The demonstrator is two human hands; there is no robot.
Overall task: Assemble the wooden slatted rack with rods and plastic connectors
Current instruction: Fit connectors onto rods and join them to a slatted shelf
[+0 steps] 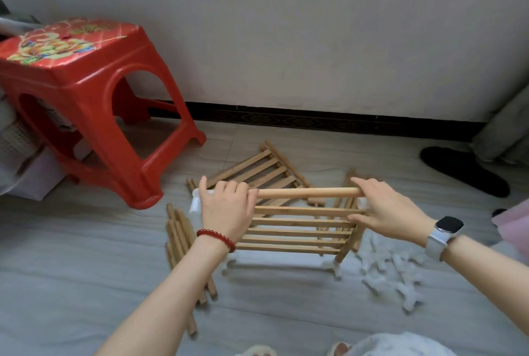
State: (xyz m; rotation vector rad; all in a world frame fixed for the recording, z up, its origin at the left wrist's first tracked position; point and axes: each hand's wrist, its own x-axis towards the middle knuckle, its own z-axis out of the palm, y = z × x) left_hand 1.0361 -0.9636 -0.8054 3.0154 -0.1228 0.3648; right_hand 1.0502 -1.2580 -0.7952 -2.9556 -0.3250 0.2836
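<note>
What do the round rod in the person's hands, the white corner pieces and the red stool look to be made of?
The rod looks like pale unpainted wood, matte with faint grain. The white corner pieces seem to be plastic: smooth and evenly white, though blurred. The red stool looks like moulded glossy plastic, with shiny highlights and a printed flower top.

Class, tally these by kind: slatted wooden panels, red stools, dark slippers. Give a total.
Slatted wooden panels: 2, the rack shelf and the loose panel
Red stool: 1
Dark slipper: 1
Total: 4
</note>
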